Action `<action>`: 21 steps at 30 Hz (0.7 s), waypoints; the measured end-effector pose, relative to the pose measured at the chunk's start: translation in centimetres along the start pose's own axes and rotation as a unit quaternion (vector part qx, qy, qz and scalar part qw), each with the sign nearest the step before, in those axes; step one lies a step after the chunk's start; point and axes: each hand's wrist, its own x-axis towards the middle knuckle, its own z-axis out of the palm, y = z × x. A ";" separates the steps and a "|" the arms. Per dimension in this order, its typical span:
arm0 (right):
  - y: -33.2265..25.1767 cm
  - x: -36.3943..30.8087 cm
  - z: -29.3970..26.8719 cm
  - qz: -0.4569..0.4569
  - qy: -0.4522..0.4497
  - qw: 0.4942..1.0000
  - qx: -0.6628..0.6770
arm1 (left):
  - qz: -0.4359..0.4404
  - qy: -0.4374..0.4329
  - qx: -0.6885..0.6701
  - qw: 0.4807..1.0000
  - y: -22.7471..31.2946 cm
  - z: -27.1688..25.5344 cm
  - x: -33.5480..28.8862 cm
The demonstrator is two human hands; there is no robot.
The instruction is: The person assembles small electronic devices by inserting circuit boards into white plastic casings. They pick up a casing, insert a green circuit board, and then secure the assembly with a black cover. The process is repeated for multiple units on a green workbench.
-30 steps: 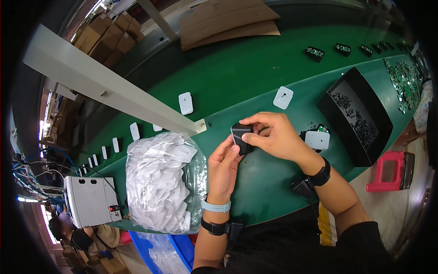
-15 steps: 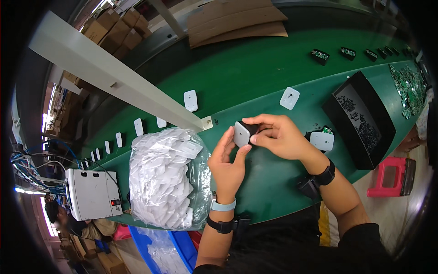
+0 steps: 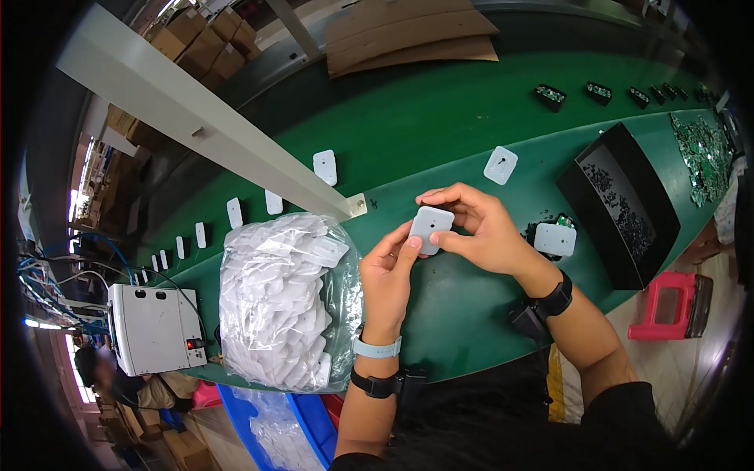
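Observation:
Between my two hands is a small black case with a white cover plate [image 3: 432, 223], its white face turned up toward me. My left hand [image 3: 385, 276] grips its lower left side, thumb pressed on the white face. From the right, my right hand [image 3: 481, 228] closes round the case, thumb on the face and fingers behind it. Right of my hands, another white plate [image 3: 554, 239] lies over a black case with a bit of green circuit board showing. A loose white plate [image 3: 500, 165] rests beyond my hands.
A clear bag of white plates [image 3: 275, 306] sits left of my hands. At right stands a black box [image 3: 620, 208] of small dark parts, with a heap of circuit boards [image 3: 699, 153] beyond. White-covered cases [image 3: 325, 168] line the green belt behind a metal post [image 3: 212, 118]. A grey machine [image 3: 153, 330] stands far left.
The case has been turned so its white face now points up toward me. Both thumbs now press on that face. The white-covered cases on the belt have shifted slightly left.

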 end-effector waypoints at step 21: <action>1.9 14.8 -1.0 0.146 -0.085 0.942 -0.289 | 0.199 0.148 0.277 0.928 -0.9 0.0 -0.1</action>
